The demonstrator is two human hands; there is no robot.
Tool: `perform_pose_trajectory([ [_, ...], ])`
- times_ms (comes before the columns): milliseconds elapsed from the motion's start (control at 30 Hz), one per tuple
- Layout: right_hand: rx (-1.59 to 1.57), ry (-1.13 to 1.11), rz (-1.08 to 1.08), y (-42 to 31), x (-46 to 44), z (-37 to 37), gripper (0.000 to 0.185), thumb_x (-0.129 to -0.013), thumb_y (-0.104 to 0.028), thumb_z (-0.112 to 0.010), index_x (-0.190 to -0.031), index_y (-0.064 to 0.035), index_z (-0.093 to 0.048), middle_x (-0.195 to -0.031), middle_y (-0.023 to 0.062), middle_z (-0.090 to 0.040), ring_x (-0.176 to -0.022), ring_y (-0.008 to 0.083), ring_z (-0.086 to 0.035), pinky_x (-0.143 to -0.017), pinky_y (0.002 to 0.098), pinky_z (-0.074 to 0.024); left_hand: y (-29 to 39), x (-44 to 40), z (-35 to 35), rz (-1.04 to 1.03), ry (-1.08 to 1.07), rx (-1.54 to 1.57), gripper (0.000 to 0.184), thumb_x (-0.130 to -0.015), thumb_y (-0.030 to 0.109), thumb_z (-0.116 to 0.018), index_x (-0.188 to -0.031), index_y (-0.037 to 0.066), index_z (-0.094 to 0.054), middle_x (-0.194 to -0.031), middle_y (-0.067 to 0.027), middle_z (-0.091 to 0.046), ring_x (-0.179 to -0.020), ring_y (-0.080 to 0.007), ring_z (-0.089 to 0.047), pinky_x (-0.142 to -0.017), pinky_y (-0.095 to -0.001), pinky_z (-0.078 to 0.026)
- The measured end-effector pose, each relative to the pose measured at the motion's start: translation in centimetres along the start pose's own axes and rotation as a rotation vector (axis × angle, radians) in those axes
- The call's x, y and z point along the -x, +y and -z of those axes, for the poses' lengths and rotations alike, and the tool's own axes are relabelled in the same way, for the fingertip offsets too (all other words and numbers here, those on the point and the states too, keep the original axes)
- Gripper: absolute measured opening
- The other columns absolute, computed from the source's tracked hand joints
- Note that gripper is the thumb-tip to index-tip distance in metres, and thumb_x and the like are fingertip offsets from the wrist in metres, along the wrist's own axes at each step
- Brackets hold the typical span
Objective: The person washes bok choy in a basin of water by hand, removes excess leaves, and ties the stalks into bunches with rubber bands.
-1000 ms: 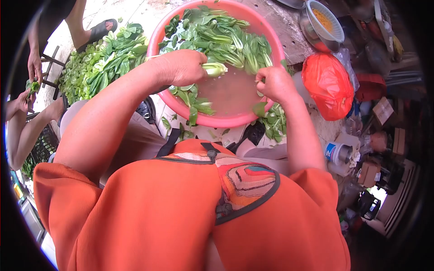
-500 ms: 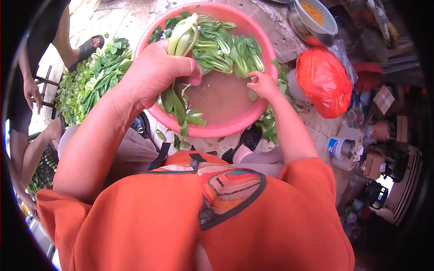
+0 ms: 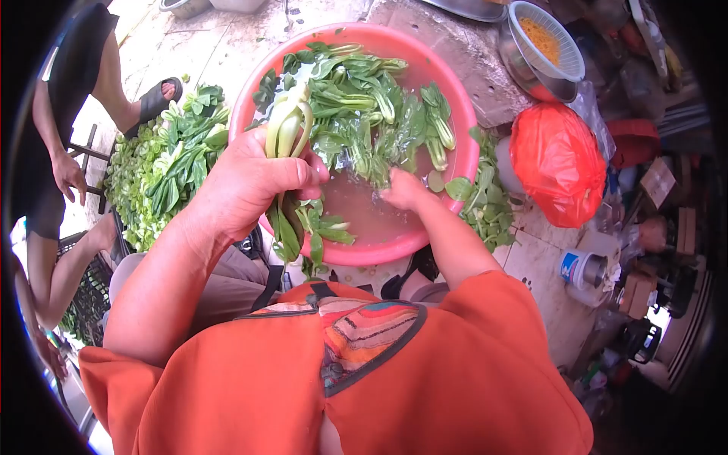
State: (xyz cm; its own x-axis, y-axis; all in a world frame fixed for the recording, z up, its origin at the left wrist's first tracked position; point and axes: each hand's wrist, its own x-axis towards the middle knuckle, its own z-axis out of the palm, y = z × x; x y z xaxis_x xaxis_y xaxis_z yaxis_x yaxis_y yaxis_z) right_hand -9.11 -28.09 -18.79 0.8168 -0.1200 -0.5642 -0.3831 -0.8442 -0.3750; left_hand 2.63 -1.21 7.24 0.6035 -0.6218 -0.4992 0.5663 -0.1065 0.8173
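A pink basin point(image 3: 468, 152) of cloudy water holds several floating bok choy point(image 3: 345, 95). My left hand point(image 3: 254, 178) is closed around a bunch of bok choy point(image 3: 287, 125), raised over the basin's near left rim with pale stem ends up and leaves hanging below the fist. Down at the water, my right hand point(image 3: 409, 189) has its fingers closed against the end of wet bok choy point(image 3: 371, 163); its fingertips are partly hidden by water and leaves. One separate bok choy point(image 3: 437, 125) floats to the right of it.
Piled greens point(image 3: 182, 163) lie left of the basin, near another person's sandalled foot point(image 3: 163, 95). More leaves point(image 3: 485, 205) lie at its right. Beyond are a red plastic bag point(image 3: 557, 163), a colander point(image 3: 542, 38) with orange shreds and a white bucket point(image 3: 584, 269).
My right hand has moved left and toward me through the water, and the greens by it have shifted with splashing. My left hand still grips its bunch, slightly lower in view.
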Motion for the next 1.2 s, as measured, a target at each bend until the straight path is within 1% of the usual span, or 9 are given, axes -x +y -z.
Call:
perform_pose_trajectory([
  [133, -0.473, 0.347, -0.302, 2.7, 0.9, 0.9, 0.04, -0.073, -0.021, -0.064, -0.107, -0.0004, -0.061, -0.096, 0.0254, -0.066, -0.095, 0.036, -0.065, -0.085, 0.0419, -0.0493, -0.4, 0.3, 0.3, 0.022, -0.03, -0.05, 0.022, -0.071, 0.003, -0.065, -0.091, 0.003, -0.055, -0.086, -0.0104, -0.063, -0.068, -0.0167, -0.061, -0.066, -0.0294, -0.052],
  [267, -0.074, 0.096, -0.118, 2.0, 3.0, 1.1, 0.04, -0.074, -0.028, -0.062, -0.105, -0.0028, -0.065, -0.099, 0.0242, -0.067, -0.094, 0.0377, -0.064, -0.086, 0.0421, -0.0489, -0.5, 0.9, 0.2, -0.004, -0.043, -0.024, 0.019, -0.072, 0.004, -0.065, -0.088, 0.003, -0.055, -0.085, -0.01, -0.063, -0.068, -0.0156, -0.061, -0.066, -0.0287, -0.052],
  [367, -0.149, 0.025, -0.126, 0.6, 4.0, 3.5, 0.035, -0.074, -0.028, -0.064, -0.097, -0.0021, -0.069, -0.09, 0.0217, -0.068, -0.085, 0.0339, -0.067, -0.08, 0.0404, -0.0517, -0.9, 1.0, 0.5, -0.028, -0.015, -0.027, 0.019, -0.072, 0.003, -0.068, -0.086, 0.005, -0.055, -0.084, -0.0083, -0.062, -0.069, -0.0153, -0.061, -0.067, -0.0288, -0.05],
  [433, -0.33, 0.086, -0.174, -0.5, 4.9, 5.4, 0.032, -0.072, -0.025, -0.066, -0.093, -0.0021, -0.071, -0.079, 0.012, -0.069, -0.064, 0.0195, -0.065, -0.064, 0.0335, -0.0529, -1.3, 0.7, 0.9, -0.111, -0.049, -0.243, 0.019, -0.074, 0.002, -0.066, -0.09, 0.005, -0.056, -0.085, -0.0072, -0.063, -0.072, -0.0142, -0.061, -0.071, -0.0292, -0.051],
  [600, -0.501, 0.084, -0.064, -4.0, 8.4, 10.2, 0.036, -0.072, -0.02, -0.067, -0.102, -0.0006, -0.063, -0.073, 0.007, -0.065, -0.062, 0.0145, -0.063, -0.055, 0.0314, -0.05, -2.8, 1.0, -0.4, -0.156, -0.02, -0.858, 0.038, -0.075, 0.003, -0.065, -0.112, 0.005, -0.059, -0.087, -0.0061, -0.065, -0.083, -0.0155, -0.063, -0.079, -0.0299, -0.05],
  [733, -0.434, 0.064, 0.079, -9.2, 12.3, 13.0, 0.028, -0.072, -0.018, -0.068, -0.091, -0.002, -0.057, -0.073, 0.0055, -0.062, -0.062, 0.013, -0.059, -0.054, 0.0288, -0.0462, -6.7, 0.1, -1.0, -0.711, -0.109, -1.181, 0.04, -0.073, 0.008, -0.064, -0.112, 0.011, -0.062, -0.115, -0.013, -0.059, -0.107, -0.0311, -0.058, -0.09, -0.0395, -0.048],
  [833, -0.516, 0.011, 0.124, -12.7, 15.1, 14.1, 0.019, -0.077, -0.011, -0.062, -0.092, -0.0043, -0.053, -0.069, 0.0015, -0.057, -0.052, 0.0089, -0.053, -0.045, 0.0242, -0.0411, -7.7, -0.4, -1.4, -1.001, -0.158, -1.262, 0.047, -0.072, 0.011, -0.071, -0.117, 0.014, -0.059, -0.12, -0.013, -0.057, -0.104, -0.0351, -0.059, -0.086, -0.0415, -0.051],
  [1067, -0.677, -0.056, 0.073, -13.5, 17.0, 14.5, 0.015, -0.084, -0.016, -0.064, -0.089, -0.0051, -0.054, -0.075, 0.0042, -0.062, -0.057, 0.0099, -0.057, -0.049, 0.0229, -0.045, -6.0, 0.9, -2.4, -0.562, -0.308, -1.379, 0.043, -0.072, 0.016, -0.073, -0.112, 0.013, -0.059, -0.114, -0.0133, -0.058, -0.095, -0.0336, -0.062, -0.079, -0.0437, -0.051],
  [1200, -0.943, 0.136, 0.1, -12.8, 17.1, 14.8, 0.013, -0.087, -0.017, -0.062, -0.091, -0.0062, -0.056, -0.08, 0.0069, -0.066, -0.066, 0.011, -0.062, -0.055, 0.0221, -0.0483, -6.5, 0.2, -0.9, -0.435, -0.337, -1.215, 0.035, -0.074, 0.017, -0.073, -0.106, 0.008, -0.061, -0.097, -0.0148, -0.065, -0.092, -0.0327, -0.064, -0.079, -0.0411, -0.051],
])
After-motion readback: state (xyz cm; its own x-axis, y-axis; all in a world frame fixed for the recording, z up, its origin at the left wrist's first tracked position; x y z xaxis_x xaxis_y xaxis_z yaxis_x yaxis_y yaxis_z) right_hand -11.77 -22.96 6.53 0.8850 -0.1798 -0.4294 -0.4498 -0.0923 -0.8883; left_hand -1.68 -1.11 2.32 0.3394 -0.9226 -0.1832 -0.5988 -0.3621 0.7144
